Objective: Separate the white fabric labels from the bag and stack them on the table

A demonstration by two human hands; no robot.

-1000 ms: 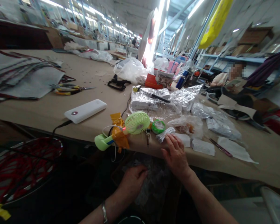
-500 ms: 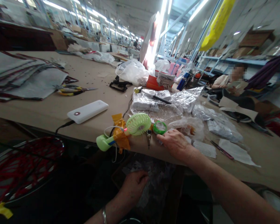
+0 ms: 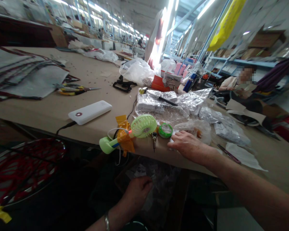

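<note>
My right hand [image 3: 186, 146] is at the table's front edge, fingers bent and pressed together on a small white slip [image 3: 173, 137], most of which they hide. Just left of it sits a round green tub [image 3: 165, 130] with pale contents. A small tool with a metal tip [image 3: 154, 142] hangs at the edge between this tub and a green handheld fan [image 3: 143, 125], which is fixed down with orange tape [image 3: 125, 141]. Below the table my left hand [image 3: 137, 191] is curled closed; its fingertips are partly hidden, above a container of pale scraps [image 3: 156, 173].
A white power bank [image 3: 90, 112] with a cable and yellow-handled pliers [image 3: 72, 89] lie to the left. Plastic-wrapped packs [image 3: 156, 101] carry a hammer [image 3: 158, 97]. Right of my hand are a dark pink pen-like tool [image 3: 228, 153] and white sheets. A person [image 3: 242, 83] sits beyond.
My right hand has shifted slightly right, away from the green tub, and the white slip shows at its fingertips. My left hand has stayed almost in place.
</note>
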